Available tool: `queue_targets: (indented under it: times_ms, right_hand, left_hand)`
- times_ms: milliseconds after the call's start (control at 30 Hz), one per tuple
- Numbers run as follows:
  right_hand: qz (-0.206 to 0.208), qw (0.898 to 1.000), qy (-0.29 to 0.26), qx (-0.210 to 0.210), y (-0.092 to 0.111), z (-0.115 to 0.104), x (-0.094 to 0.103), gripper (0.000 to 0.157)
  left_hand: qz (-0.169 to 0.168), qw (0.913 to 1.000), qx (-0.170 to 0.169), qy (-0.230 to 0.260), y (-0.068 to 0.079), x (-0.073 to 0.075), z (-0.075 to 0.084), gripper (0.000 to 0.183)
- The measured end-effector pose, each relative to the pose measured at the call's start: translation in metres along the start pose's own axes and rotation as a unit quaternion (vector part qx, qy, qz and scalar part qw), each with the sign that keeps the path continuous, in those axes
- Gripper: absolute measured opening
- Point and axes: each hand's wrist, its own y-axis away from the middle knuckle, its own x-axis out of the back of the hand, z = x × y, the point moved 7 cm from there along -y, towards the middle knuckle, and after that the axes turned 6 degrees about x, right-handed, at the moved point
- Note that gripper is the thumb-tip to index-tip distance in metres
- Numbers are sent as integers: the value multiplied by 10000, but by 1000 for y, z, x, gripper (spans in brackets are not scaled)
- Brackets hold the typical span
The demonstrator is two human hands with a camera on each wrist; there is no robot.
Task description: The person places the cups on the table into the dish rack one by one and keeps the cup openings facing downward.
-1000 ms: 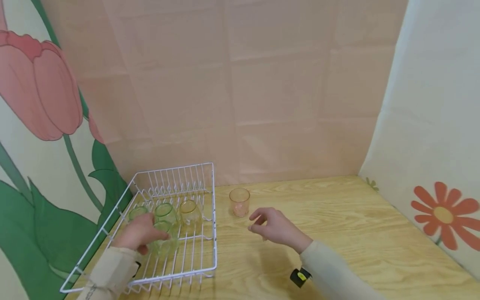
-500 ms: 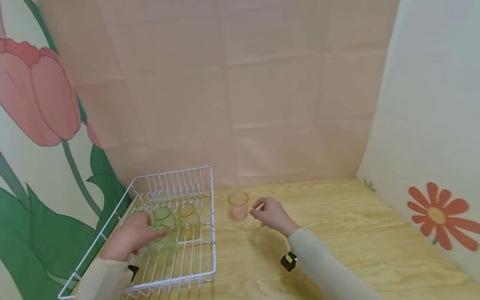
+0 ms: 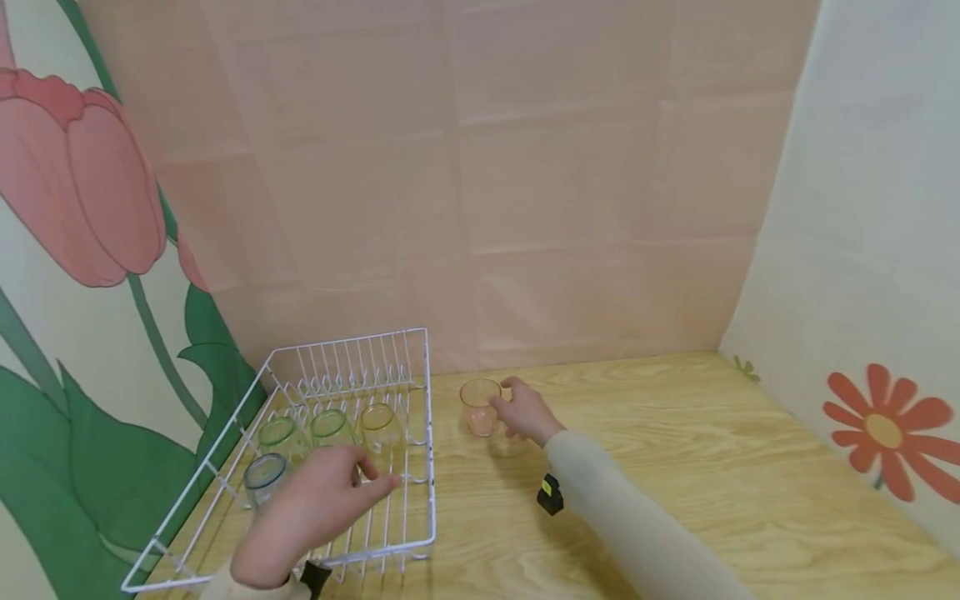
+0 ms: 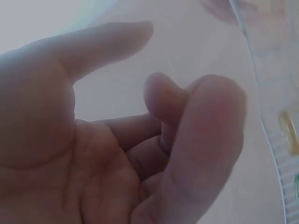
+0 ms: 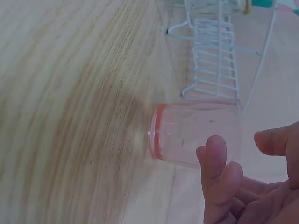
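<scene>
My left hand (image 3: 318,496) hovers over the front of the white wire dish rack (image 3: 430,467), holding nothing. In the left wrist view its fingers (image 4: 205,154) are loosely curled, with the thumb apart. The hand covers the spot in the rack where a front green glass stood in the earlier frames. My right hand (image 3: 527,411) is beside a pink glass (image 3: 481,418) on the table, fingertips right at its upper part. From the right wrist, the thumb stands wide of the fingers, which overlap the end of the glass (image 5: 196,130) away from the table.
Two green glasses (image 3: 279,435), a yellow glass (image 3: 381,433) and a blue glass (image 3: 264,479) stand in the rack. The wood-grain table (image 3: 645,467) stretches right. A pinkish sheet (image 3: 555,192) hangs behind, with flowered panels at both sides.
My left hand has moved right and toward me, off the front green glass's left side, uncovering the blue glass. The right hand has moved left, up to the pink glass.
</scene>
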Motion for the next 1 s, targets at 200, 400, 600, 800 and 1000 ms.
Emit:
queue_targets:
  times_ms: [200,400,600,800,1000]
  right_hand:
    - [-96,9999,15,-83,-7,-5,-6,60]
    - [-163,9992,-283,-241,-9,3,-10,55]
    - [-214,9987,-381,-262,-9,9,-9,47]
    - [-242,9982,-507,-213,-1,9,-9,44]
    - [-254,9976,-644,-93,11,1,-5,43]
  left_hand:
    - [5,9983,-588,39,8,-8,15,31]
    - [-201,9966,-771,212,7,-20,22,33]
    - [-300,9942,-956,392,6,-26,28,31]
    - [-218,9936,-1020,429,3,-25,31,25]
    - [-120,9927,-966,713,-1,-26,34,24]
